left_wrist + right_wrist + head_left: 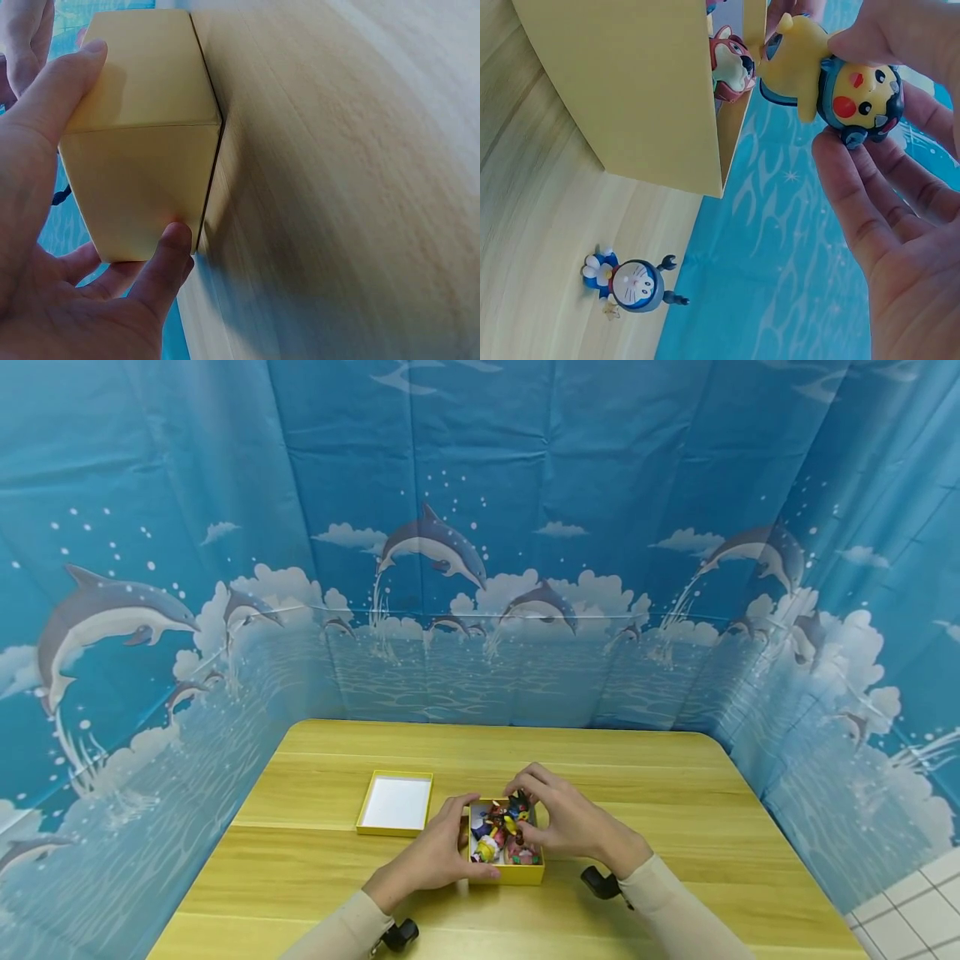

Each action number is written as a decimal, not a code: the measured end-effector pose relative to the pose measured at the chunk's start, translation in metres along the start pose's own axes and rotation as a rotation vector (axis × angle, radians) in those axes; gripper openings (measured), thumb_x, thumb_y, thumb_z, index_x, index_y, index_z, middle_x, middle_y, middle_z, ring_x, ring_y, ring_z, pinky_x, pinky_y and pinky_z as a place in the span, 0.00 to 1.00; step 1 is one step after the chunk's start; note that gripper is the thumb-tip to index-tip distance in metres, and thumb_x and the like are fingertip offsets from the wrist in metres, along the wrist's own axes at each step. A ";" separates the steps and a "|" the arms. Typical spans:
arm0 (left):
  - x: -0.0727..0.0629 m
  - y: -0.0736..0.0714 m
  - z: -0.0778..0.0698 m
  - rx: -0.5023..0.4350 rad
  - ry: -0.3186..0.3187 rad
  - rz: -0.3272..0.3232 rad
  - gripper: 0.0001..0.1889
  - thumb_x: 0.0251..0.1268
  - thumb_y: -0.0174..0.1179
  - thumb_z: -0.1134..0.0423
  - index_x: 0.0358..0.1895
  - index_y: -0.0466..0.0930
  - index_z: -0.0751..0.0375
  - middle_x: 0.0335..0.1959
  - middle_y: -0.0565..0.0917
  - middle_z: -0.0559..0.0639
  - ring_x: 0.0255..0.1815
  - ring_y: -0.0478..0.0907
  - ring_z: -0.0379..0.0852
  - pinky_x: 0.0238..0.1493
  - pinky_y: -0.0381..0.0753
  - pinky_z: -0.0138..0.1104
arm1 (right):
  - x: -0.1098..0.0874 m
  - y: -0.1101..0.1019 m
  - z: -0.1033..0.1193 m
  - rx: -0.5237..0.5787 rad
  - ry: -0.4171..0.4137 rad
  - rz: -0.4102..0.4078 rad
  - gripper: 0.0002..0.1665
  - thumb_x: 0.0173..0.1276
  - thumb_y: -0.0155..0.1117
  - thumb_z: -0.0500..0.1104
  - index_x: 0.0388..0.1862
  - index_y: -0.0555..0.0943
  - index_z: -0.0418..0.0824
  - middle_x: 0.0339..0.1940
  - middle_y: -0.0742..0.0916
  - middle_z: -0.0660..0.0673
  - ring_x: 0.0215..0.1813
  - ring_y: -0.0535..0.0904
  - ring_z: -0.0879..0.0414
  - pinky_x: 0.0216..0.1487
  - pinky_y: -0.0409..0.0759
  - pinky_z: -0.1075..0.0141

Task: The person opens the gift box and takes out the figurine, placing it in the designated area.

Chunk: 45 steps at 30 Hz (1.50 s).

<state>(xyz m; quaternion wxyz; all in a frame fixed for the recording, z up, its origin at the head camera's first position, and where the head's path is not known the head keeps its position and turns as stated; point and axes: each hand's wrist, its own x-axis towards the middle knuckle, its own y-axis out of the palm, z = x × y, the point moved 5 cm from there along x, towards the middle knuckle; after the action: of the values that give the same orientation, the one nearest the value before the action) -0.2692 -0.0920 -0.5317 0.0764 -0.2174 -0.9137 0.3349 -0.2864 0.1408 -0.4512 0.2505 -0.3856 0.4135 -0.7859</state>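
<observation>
A yellow box point(506, 875) packed with small colourful figurines point(491, 843) stands on the table in front of me. My left hand point(431, 853) grips its left end, the thumb along the near wall and the fingers at the far side, as the left wrist view shows on the box point(142, 187). Over the box's right part, my right hand point(573, 818) pinches a yellow figurine point(855, 101) with red cheeks and a dark hood between thumb and fingers. A reddish-brown animal figurine point(731, 67) pokes out at the opening beside it.
Left of the box lies a shallow yellow lid point(395, 803), white inside facing up. The right wrist view shows a blue-and-white cat figurine point(634, 285) on the table beyond the box. A blue dolphin curtain point(480, 677) hangs around the wooden table point(637, 760).
</observation>
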 end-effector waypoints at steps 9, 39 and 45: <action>0.000 0.000 0.000 0.004 -0.005 0.000 0.67 0.63 0.86 0.32 0.96 0.55 0.55 0.92 0.65 0.65 0.88 0.73 0.69 0.83 0.79 0.67 | -0.003 -0.006 -0.003 -0.023 -0.012 -0.063 0.29 0.71 0.85 0.34 0.69 0.86 0.44 0.62 0.87 0.45 0.50 0.86 0.59 0.51 0.92 0.66; 0.001 0.001 0.000 0.008 -0.012 -0.011 0.68 0.62 0.86 0.32 0.96 0.55 0.54 0.92 0.65 0.64 0.89 0.72 0.67 0.84 0.79 0.66 | -0.020 -0.026 -0.015 -0.094 0.002 -0.197 0.33 0.66 0.90 0.32 0.68 0.87 0.41 0.59 0.88 0.42 0.45 0.84 0.58 0.45 0.88 0.66; 0.000 0.000 -0.001 0.011 -0.010 -0.005 0.68 0.63 0.86 0.32 0.96 0.54 0.55 0.93 0.64 0.64 0.90 0.71 0.68 0.84 0.78 0.67 | -0.025 -0.030 -0.021 -0.117 0.006 -0.234 0.33 0.64 0.91 0.31 0.66 0.88 0.40 0.57 0.88 0.42 0.48 0.87 0.55 0.46 0.92 0.64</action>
<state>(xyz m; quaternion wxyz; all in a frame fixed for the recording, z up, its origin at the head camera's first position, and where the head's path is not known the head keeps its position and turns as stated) -0.2686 -0.0912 -0.5309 0.0740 -0.2127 -0.9127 0.3409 -0.2913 0.1842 -0.4432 0.1331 -0.4428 0.4116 -0.7854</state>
